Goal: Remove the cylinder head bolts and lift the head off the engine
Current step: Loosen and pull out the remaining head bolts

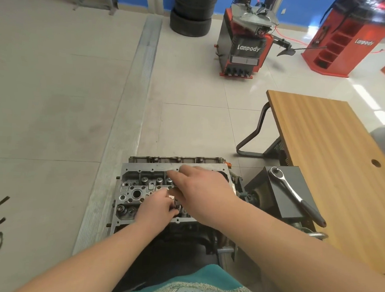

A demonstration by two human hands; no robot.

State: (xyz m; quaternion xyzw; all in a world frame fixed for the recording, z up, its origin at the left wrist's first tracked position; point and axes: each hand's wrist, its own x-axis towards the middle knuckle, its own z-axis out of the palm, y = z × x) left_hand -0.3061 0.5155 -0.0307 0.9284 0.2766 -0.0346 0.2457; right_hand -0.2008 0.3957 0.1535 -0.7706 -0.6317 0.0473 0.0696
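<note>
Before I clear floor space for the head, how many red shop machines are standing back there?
2. One red tire changer stands on the floor beside the tire stack; a red wheel balancer stands farther right. Others may sit outside the frame.

Your left hand (158,206) and right hand (203,189) were both bare: no gloves, rings, watch or strap showed on either one. Both forearms were uncovered as well, running in from about seven o'clock and four o'clock of the view with no cuff or sleeve edge visible along them. At six o'clock, against the bottom edge, you wore a teal garment (203,288), plain and darker at its upper part and mottled below with a pale, worn-looking speckled pattern of cream and light blue. Whether that cloth was a shirt hem or trousers could not be told.
</note>
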